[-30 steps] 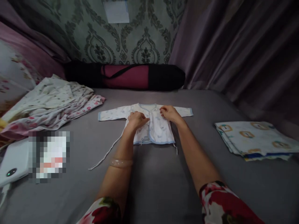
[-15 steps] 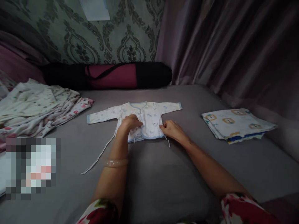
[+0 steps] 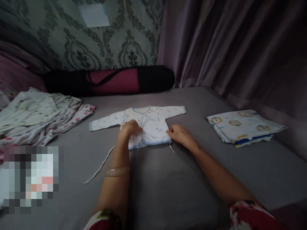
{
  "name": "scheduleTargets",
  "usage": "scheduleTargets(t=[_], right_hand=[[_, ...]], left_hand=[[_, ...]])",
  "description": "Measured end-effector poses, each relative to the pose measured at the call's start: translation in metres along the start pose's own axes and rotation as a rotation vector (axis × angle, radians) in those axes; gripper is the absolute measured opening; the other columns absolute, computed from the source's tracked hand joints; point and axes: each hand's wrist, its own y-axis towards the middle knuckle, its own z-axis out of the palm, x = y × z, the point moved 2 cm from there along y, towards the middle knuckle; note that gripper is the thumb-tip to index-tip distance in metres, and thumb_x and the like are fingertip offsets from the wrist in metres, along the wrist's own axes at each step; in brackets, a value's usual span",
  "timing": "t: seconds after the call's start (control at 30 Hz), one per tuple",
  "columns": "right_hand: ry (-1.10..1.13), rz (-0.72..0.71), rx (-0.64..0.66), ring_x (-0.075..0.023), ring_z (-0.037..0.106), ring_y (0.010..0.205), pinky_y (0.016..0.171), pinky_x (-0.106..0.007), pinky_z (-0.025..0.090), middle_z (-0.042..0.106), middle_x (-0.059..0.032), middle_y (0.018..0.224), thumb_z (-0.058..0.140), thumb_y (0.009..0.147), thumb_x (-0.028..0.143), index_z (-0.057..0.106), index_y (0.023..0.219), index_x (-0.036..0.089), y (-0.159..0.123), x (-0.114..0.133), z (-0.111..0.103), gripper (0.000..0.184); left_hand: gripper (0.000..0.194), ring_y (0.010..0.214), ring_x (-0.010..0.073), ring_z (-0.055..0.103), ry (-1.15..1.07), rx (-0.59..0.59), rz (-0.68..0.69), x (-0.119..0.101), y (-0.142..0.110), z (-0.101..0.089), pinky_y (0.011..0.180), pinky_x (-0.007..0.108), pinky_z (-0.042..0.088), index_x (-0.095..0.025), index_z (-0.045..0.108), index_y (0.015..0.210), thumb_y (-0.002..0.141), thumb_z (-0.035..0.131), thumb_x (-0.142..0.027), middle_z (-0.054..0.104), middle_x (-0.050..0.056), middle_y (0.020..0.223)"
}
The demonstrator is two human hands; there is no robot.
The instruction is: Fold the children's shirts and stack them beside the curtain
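Observation:
A small white baby shirt (image 3: pixel 155 126) with pale blue trim and a faint print lies spread on the grey sheet, both sleeves stretched out sideways. My left hand (image 3: pixel 130 128) rests over its front, fingers closed on the cloth near the middle opening. At the shirt's right side edge, my right hand (image 3: pixel 178 133) pinches the fabric just above the hem. A long white tie string (image 3: pixel 100 166) trails from the left side toward me. Another short string (image 3: pixel 171 147) hangs by the right hem corner.
Rumpled printed clothes (image 3: pixel 35 108) are heaped at the left. A folded patterned cloth stack (image 3: pixel 244 126) lies at the right. A long black and maroon bag (image 3: pixel 115 80) lies against the wallpapered wall. Purple curtains (image 3: pixel 196 41) hang at the right. A blurred-out patch covers the lower left.
My right hand has drawn the shirt's side edge slightly to the right, and the front looks more spread. My left hand has shifted slightly left. The camera view has tilted up a little.

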Motion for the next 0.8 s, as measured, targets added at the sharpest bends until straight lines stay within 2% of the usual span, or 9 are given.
scheduleTargets(t=[0.1,0.17,0.23,0.3,0.37,0.5,0.6,0.73,0.8], right_hand=[[-0.081,-0.114,-0.148,-0.0254,0.060,0.105,0.086,-0.033,0.042,0.064,-0.0159,0.117,0.040,0.097,0.027,0.062,0.113,0.013,-0.001,0.017,0.000,0.030],[-0.100,-0.269,-0.198,-0.0272,0.051,0.123,0.101,-0.037,0.037,0.056,-0.0187,0.132,0.037,0.098,0.025,0.057,0.124,0.009,0.005,0.030,0.005,0.037],[-0.094,-0.389,-0.210,-0.0279,0.033,0.139,0.112,-0.039,0.025,0.041,-0.0192,0.148,0.035,0.099,0.029,0.047,0.137,0.005,0.016,0.040,0.015,0.047],[-0.079,-0.434,-0.218,-0.0275,0.017,0.146,0.117,-0.041,0.016,0.026,-0.0182,0.156,0.031,0.100,0.035,0.035,0.146,0.002,0.029,0.047,0.026,0.056],[-0.069,-0.435,-0.218,-0.0271,0.014,0.147,0.118,-0.042,0.013,0.021,-0.0178,0.158,0.027,0.100,0.039,0.030,0.148,0.001,0.039,0.050,0.037,0.061],[-0.089,-0.420,-0.202,-0.0286,0.018,0.146,0.118,-0.043,0.013,0.024,-0.0189,0.156,0.025,0.101,0.042,0.031,0.148,0.001,0.046,0.049,0.047,0.063],[-0.127,-0.424,-0.192,-0.0305,0.023,0.143,0.116,-0.044,0.017,0.028,-0.0191,0.155,0.030,0.100,0.043,0.034,0.147,0.003,0.047,0.050,0.041,0.062],[-0.123,-0.406,-0.197,-0.0268,0.047,0.125,0.106,-0.038,0.032,0.055,-0.0164,0.134,0.031,0.101,0.036,0.056,0.127,0.010,0.061,0.057,0.020,0.044],[-0.103,-0.387,-0.230,-0.0245,0.051,0.117,0.102,-0.034,0.034,0.060,-0.0139,0.124,0.029,0.101,0.031,0.060,0.119,0.013,0.073,0.061,0.012,0.041]], left_hand=[[0.021,0.095,0.0283,0.063,0.118,-0.003,-0.028,-0.012,-0.010,-0.008,0.076,0.033,0.046,-0.019,0.068,0.083,0.073,0.065,-0.037,0.071,0.010,0.091],[0.021,0.104,0.0300,0.058,0.179,-0.100,0.086,-0.022,-0.015,-0.011,0.084,0.036,0.045,-0.019,0.068,0.089,0.077,0.062,-0.036,0.069,0.012,0.101],[0.024,0.111,0.0285,0.054,0.202,-0.169,0.254,-0.030,-0.018,-0.009,0.092,0.037,0.042,-0.020,0.066,0.099,0.080,0.060,-0.031,0.066,0.010,0.110],[0.031,0.116,0.0271,0.050,0.200,-0.131,0.389,-0.036,-0.019,-0.002,0.097,0.038,0.040,-0.023,0.063,0.110,0.080,0.061,-0.028,0.063,0.006,0.120],[0.039,0.122,0.0284,0.045,0.211,-0.035,0.410,-0.038,-0.018,0.006,0.100,0.042,0.038,-0.026,0.060,0.116,0.077,0.064,-0.029,0.058,0.004,0.130],[0.048,0.127,0.0308,0.041,0.230,0.060,0.339,-0.039,-0.021,0.007,0.104,0.046,0.034,-0.027,0.057,0.121,0.074,0.069,-0.033,0.051,0.003,0.139],[0.043,0.125,0.0299,0.043,0.247,0.072,0.320,-0.042,-0.024,0.002,0.104,0.044,0.034,-0.027,0.060,0.116,0.075,0.069,-0.033,0.052,0.003,0.137],[0.043,0.124,0.0298,0.044,0.283,0.079,0.328,-0.044,-0.025,0.001,0.102,0.043,0.034,-0.026,0.062,0.114,0.072,0.070,-0.032,0.055,0.005,0.132],[0.047,0.123,0.0296,0.045,0.298,0.096,0.324,-0.044,-0.023,0.003,0.101,0.042,0.035,-0.025,0.061,0.116,0.071,0.072,-0.033,0.054,0.005,0.132]])
